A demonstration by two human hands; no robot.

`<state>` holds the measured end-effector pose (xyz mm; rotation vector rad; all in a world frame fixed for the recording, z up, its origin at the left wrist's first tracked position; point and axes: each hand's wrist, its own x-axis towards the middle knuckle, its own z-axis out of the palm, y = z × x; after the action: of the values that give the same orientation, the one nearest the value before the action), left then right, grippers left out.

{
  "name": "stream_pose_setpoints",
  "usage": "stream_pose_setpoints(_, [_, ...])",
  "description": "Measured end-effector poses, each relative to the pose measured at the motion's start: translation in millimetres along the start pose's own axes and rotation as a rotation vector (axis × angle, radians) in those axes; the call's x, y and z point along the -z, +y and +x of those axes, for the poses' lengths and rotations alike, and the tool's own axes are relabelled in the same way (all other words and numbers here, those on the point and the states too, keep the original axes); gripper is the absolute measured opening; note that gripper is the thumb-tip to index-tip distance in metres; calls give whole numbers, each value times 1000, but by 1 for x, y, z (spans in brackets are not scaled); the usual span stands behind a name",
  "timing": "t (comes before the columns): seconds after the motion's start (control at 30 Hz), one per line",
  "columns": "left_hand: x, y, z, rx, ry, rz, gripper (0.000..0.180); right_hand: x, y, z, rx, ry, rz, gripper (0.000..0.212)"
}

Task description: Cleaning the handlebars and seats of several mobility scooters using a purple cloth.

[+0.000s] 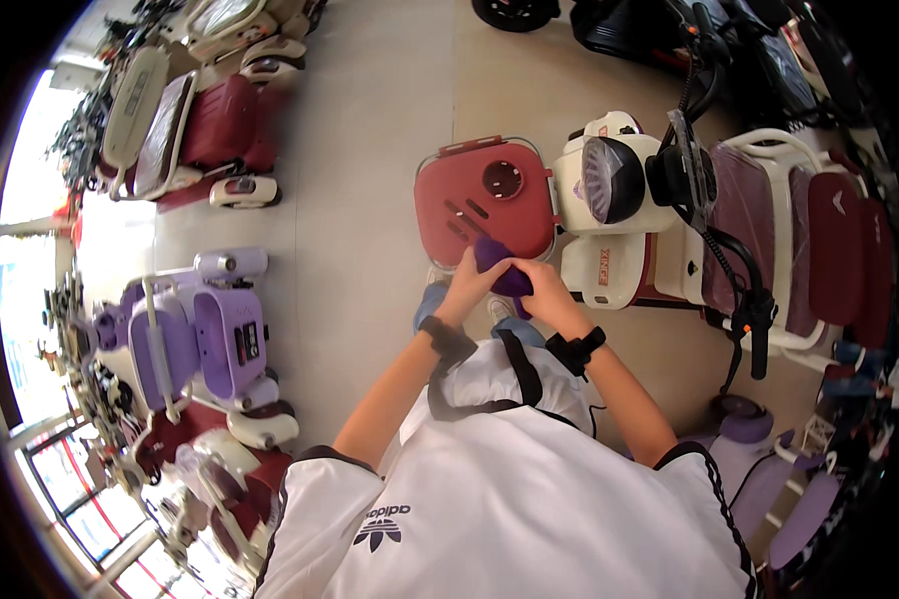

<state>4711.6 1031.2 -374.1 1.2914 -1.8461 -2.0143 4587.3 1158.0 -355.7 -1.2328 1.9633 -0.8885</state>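
Between my two hands is a bunched purple cloth [491, 255], held just over the near edge of a red front basket or box [449, 195]. My left hand [471, 285] pinches the cloth from the left, thumb toward the middle. My right hand [541, 288] grips it from the right, and a loose end hangs below. The red box has a round dark opening and several slots in its face. It is mounted at the front of a cream scooter [624, 225] with a plastic-wrapped black headlight [614, 180].
Purple [200, 344] and red-and-cream scooters [220, 125] stand in a row along the left, by bright windows. Black handlebars [754, 309] of the cream scooter reach out at right. A lilac scooter [759, 479] is at lower right. A dark vehicle [619, 30] stands at the far side. Tiled floor [360, 200] lies between.
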Motion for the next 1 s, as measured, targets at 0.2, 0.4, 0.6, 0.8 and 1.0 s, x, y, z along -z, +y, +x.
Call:
stream_pose_setpoints(0.2, [25, -26, 108, -202, -126, -97, 50, -25, 21, 70, -91, 264, -365, 72])
stream_pose_setpoints(0.4, [85, -87, 129, -171, -58, 349, 46, -126, 31, 101, -207, 218, -431, 84])
stream_pose_setpoints(0.6, [178, -144, 85, -145, -20, 394, 42, -209, 5, 104, -104, 41, -264, 62])
stream_pose_setpoints(0.8, [185, -122, 84, -32, -234, 410, 43, -183, -16, 104, -179, -27, -90, 50])
stream_pose_setpoints(1.0, [94, -36, 127, -216, -405, 229, 49, -83, -3, 83, -271, 325, -148, 66])
